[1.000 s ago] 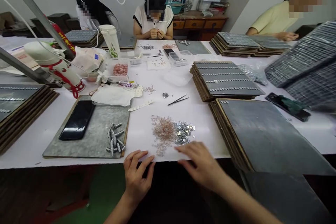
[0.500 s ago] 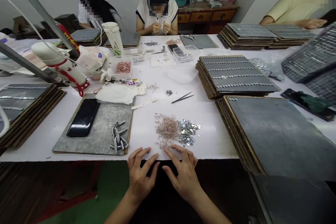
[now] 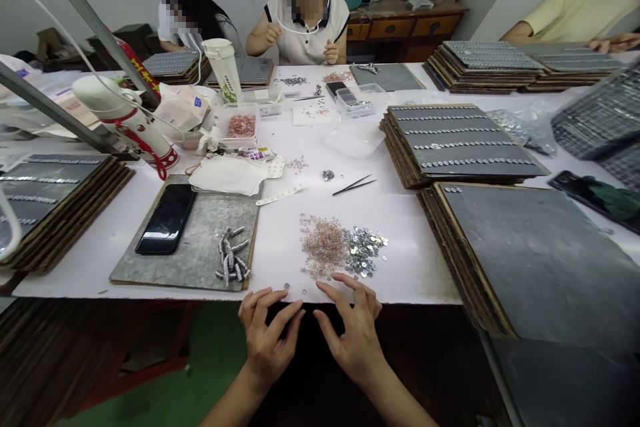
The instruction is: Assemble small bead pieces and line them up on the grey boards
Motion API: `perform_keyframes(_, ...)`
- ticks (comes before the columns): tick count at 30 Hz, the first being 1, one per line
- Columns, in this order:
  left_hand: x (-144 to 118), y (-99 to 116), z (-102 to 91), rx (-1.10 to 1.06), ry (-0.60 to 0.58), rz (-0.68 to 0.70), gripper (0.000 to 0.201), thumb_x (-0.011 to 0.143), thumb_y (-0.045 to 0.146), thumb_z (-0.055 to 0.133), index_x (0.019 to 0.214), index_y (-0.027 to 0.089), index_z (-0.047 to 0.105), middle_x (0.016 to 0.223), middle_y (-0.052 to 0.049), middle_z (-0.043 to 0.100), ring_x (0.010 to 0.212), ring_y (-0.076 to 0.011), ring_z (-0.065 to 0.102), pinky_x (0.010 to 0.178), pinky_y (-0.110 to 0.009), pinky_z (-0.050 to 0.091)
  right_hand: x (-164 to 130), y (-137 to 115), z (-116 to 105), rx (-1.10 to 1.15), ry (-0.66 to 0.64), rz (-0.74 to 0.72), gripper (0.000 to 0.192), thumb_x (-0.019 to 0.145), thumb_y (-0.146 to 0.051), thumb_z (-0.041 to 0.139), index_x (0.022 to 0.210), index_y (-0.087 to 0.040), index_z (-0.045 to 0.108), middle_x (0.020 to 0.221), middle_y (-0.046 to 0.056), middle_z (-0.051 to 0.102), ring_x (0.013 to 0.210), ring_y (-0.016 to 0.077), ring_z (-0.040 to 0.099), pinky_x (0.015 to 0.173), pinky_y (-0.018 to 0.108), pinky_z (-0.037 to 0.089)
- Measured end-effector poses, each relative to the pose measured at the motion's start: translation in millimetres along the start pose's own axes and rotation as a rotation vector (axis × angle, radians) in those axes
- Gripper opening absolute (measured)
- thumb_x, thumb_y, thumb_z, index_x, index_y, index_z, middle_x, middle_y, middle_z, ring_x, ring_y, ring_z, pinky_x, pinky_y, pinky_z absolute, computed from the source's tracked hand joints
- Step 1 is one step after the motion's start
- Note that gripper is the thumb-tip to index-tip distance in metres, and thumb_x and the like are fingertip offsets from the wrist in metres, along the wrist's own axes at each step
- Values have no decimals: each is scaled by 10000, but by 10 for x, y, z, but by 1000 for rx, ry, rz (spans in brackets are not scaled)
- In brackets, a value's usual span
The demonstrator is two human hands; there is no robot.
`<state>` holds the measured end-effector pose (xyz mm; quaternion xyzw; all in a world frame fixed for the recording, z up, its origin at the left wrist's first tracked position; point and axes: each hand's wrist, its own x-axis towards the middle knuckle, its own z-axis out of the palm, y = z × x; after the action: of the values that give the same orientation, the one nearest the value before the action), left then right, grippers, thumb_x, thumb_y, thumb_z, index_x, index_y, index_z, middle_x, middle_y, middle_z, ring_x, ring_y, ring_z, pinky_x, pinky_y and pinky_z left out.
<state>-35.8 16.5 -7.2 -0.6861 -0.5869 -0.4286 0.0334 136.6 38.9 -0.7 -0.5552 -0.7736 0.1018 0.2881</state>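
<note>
My left hand (image 3: 270, 333) is at the table's front edge with curved, spread fingers. Its thumb and index tips come close together, and I see nothing held between them. Beside it, my right hand (image 3: 355, 320) is open, thumb and index finger apart, its fingertips at the lower edge of a heap of small clear-pink rings (image 3: 323, 247). Touching that heap on the right is a pile of small silvery metal discs (image 3: 364, 250). One loose disc (image 3: 287, 286) lies just beyond the left fingertips, and a small ring (image 3: 304, 291) sits between the hands.
Black tweezers (image 3: 354, 185) lie behind the heaps. Left is a grey board (image 3: 200, 227) with a phone (image 3: 166, 219) and stacked-disc rolls (image 3: 233, 257). Board stacks (image 3: 530, 247) stand at right, some carrying disc rows. Co-workers sit opposite, one person (image 3: 310, 33) facing me.
The view has shifted slightly, moving the table's things rightward. My left thumb and index tips are closer together. The person opposite has raised their head and moved their hands apart.
</note>
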Motion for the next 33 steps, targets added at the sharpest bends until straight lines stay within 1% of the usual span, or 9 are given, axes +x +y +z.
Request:
perform_keyframes(6, 16, 78, 23, 10, 19, -74, 148, 843, 203, 660, 933, 286, 745, 997, -64, 673, 1039, -276, 527, 957, -478, 339, 22, -45, -4, -63, -84, -65, 401, 887, -401, 541, 1287, -382, 547, 1361, 58, 471, 1183, 286, 438, 909, 437, 364)
perform_keyframes(8, 31, 76, 33, 40, 19, -86, 157, 846, 216, 656, 959, 284, 742, 1015, -69, 670, 1064, -287, 513, 973, -488, 320, 24, -44, -16, -67, -104, -80, 402, 883, -420, 550, 1283, -386, 553, 1376, 54, 465, 1190, 292, 429, 913, 441, 357)
perform_keyframes(14, 27, 54, 61, 99, -37, -87, 237, 865, 249, 624, 1086, 256, 710, 1103, -99, 637, 1110, -302, 494, 989, -496, 306, 4, -7, -63, -60, -141, -141, 376, 871, -408, 567, 1246, -435, 576, 1397, 18, 449, 1196, 294, 423, 923, 444, 344)
perform_keyframes(17, 10, 58, 71, 115, -46, -92, 263, 868, 268, 622, 1119, 249, 698, 1130, -109, 628, 1126, -312, 485, 1001, -508, 279, -5, 3, -47, -45, -130, -125, 377, 875, -405, 560, 1251, -430, 571, 1388, 23, 454, 1192, 292, 423, 918, 444, 352)
perform_keyframes(21, 15, 88, 90, 121, -61, -108, 264, 879, 323, 607, 1120, 275, 705, 1169, -107, 621, 1143, -319, 475, 1028, -524, 213, 12, -20, -10, -52, -94, -73, 431, 896, -399, 527, 1326, -409, 507, 1394, 44, 443, 1194, 287, 424, 912, 443, 363)
perform_keyframes(25, 35, 106, 106, 149, -86, -104, 287, 902, 366, 557, 1140, 289, 699, 1237, -108, 600, 1158, -322, 473, 1047, -533, 166, 51, -61, 4, -113, -99, -79, 489, 901, -411, 516, 1382, -437, 432, 1441, 37, 399, 1220, 297, 409, 923, 458, 355)
perform_keyframes(27, 37, 94, 100, 131, -56, -95, 239, 889, 325, 590, 1089, 295, 718, 1191, -95, 625, 1132, -308, 492, 1042, -520, 191, 61, -70, 11, -139, -107, -85, 486, 906, -409, 506, 1384, -442, 428, 1464, 33, 378, 1241, 307, 397, 934, 472, 348)
perform_keyframes(30, 31, 57, 68, 58, 20, -63, 156, 845, 202, 660, 947, 288, 742, 1050, -66, 671, 1052, -271, 531, 993, -477, 294, 56, -64, 32, -157, -95, -66, 475, 911, -418, 495, 1383, -411, 440, 1474, 48, 369, 1257, 317, 389, 952, 486, 337)
perform_keyframes(33, 22, 36, 22, -1, 48, -27, 168, 817, 119, 681, 866, 271, 734, 936, -46, 678, 972, -241, 559, 936, -444, 362, 38, -49, 39, -129, -65, -26, 453, 920, -404, 486, 1371, -372, 459, 1457, 65, 382, 1257, 311, 389, 959, 477, 333)
